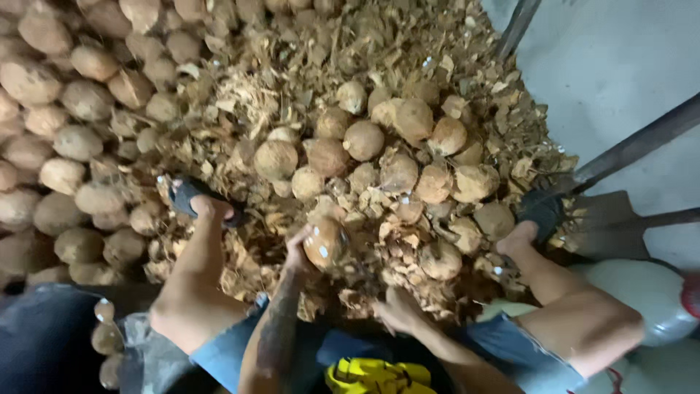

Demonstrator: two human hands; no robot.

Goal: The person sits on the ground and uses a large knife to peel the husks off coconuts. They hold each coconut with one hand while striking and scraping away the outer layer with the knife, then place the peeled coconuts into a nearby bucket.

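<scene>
While left hand (297, 246) grips coconut (324, 242), right hand (397, 310) empty.

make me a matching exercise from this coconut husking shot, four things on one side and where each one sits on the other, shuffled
Things:
1. left hand
2. right hand
3. stacked coconuts
4. shovel

Places:
A. at the right edge, blade against the husk scraps
B. piled along the left side
C. low in the middle, on the husk scraps
D. gripping a coconut near the centre

Pairs: 1-D, 2-C, 3-B, 4-A
</scene>
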